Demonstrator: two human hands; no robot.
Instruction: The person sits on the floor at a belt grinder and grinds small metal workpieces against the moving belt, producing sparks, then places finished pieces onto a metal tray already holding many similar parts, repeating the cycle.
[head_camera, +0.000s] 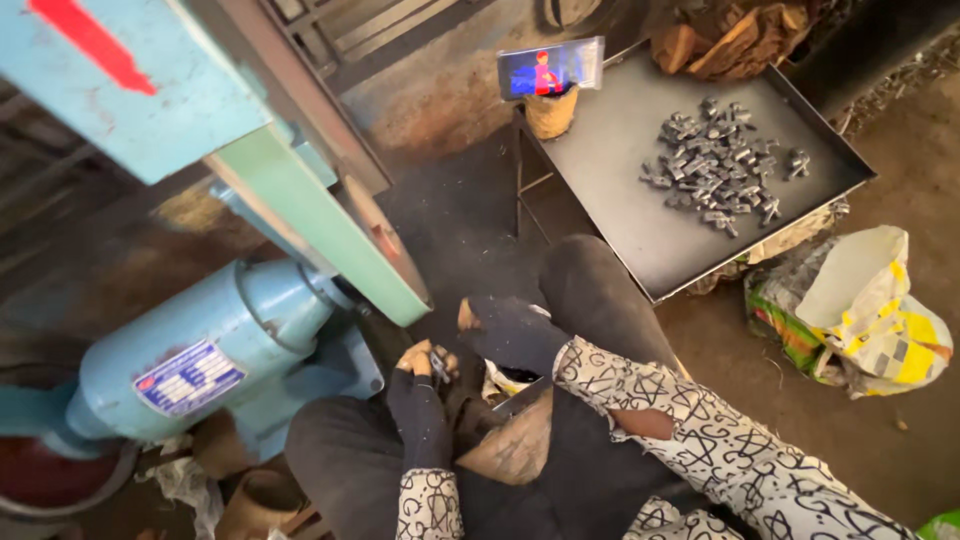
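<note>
The person sat low beside a pale blue motor (205, 355) with a green belt guard (320, 225), knees drawn up in dark trousers; the left hand (418, 385), in a dark fingerless glove, was clamped on a small metal piece (439, 364), held up close to the machine just below the lower end of the guard; the right hand (510, 335), also gloved in dark cloth, lay just beside it with its fingers curled, and whether it gripped anything could not be told, since the glove and the dim light hid the fingertips; the step in hand looked like presenting one small piece to the machine for grinding or finishing, with both hands drawn in near the work; a heap of similar small grey metal parts (712, 165) lay toward the far right corner of a dark metal tray (620, 215) that stood on a thin frame well apart from the hands, its near and left portions bare; a yellow and green sack (868, 315) slumped on the floor beside the tray's near edge; the next move seemed to call for a firm pinch on the piece and a steady approach, keeping fingertips away from the moving parts, because the piece was small and the hands were already close to the guard.
</note>
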